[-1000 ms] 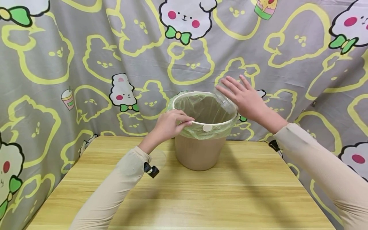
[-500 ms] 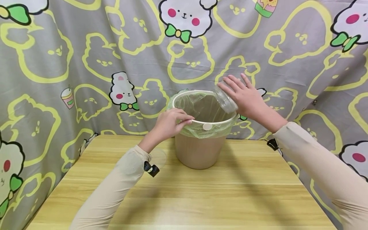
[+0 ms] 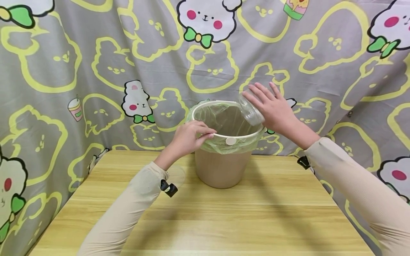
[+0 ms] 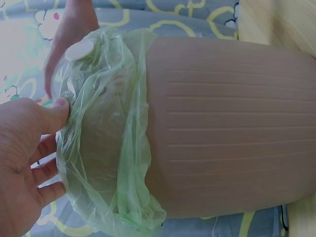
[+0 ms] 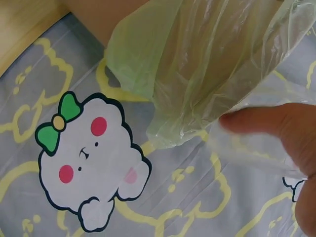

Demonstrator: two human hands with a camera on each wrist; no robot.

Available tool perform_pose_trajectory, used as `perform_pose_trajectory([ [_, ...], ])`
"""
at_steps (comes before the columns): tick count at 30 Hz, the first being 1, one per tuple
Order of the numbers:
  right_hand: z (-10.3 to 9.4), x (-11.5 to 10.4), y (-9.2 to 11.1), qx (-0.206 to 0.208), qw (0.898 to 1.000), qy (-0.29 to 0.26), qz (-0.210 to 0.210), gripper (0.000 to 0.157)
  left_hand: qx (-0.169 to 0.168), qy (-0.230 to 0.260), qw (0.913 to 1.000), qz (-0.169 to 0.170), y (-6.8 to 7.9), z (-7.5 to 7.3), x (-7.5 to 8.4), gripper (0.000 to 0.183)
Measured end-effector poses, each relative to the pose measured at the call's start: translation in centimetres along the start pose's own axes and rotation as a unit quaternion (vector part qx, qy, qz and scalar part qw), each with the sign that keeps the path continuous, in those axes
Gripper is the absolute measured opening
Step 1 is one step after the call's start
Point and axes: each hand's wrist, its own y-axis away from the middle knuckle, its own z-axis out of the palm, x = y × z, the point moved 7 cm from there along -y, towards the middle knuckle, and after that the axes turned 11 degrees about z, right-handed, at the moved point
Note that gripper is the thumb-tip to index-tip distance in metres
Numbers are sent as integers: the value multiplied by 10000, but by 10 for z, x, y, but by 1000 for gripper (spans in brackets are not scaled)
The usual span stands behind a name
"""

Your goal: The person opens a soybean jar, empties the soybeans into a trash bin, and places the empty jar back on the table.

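A beige trash bin (image 3: pixel 222 170) stands upright at the table's back, lined with a thin green bag (image 3: pixel 221 145) folded over its pale rim. My left hand (image 3: pixel 192 137) pinches the rim and bag at the front left; the left wrist view shows the thumb (image 4: pixel 60 107) outside the bag. At the bin's right side, my right hand (image 3: pixel 270 108) holds a clear plastic cup (image 3: pixel 251 111), tilted over the opening. The right wrist view shows that thumb (image 5: pixel 256 121) against the clear plastic. The bin's bottom inside is hidden.
A faint clear round disc (image 3: pixel 177 176) lies on the wooden table (image 3: pixel 205 220), left of the bin and behind my left wrist. A grey patterned curtain (image 3: pixel 166 74) hangs right behind the table.
The head view has shifted very slightly. Both hands stay almost where they were, and the clear cup has turned a little over the bin.
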Motion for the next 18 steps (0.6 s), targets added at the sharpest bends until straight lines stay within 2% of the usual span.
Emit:
perform_pose_trajectory([
  [4, -1, 2, 1, 102, 9999, 0, 26, 111, -2, 7, 10000, 6, 0, 0, 0, 17],
  [7, -4, 5, 2, 87, 9998, -87, 154, 116, 11, 9, 10000, -2, 0, 0, 0, 17],
  [9, -8, 9, 2, 168, 9987, -283, 385, 121, 21, 6, 10000, -8, 0, 1, 0, 17],
  [12, -17, 17, 5, 523, 9922, -749, 850, 125, 26, 6, 10000, -24, 0, 1, 0, 18],
  [14, -23, 23, 9, 844, 9805, -1318, 1189, 124, 30, 21, 10000, -29, 0, 1, 0, 18],
  [15, -26, 25, 12, 954, 9712, -1680, 1394, 123, 34, 27, 10000, -31, 0, 1, -1, 18],
  [16, -28, 26, 16, 1012, 9594, -2074, 1619, 123, 37, 29, 10000, -32, 0, 1, -1, 18],
  [18, -33, 25, 25, 1060, 9274, -2946, 2045, 123, 51, 22, 10000, -17, 0, 1, -1, 18],
])
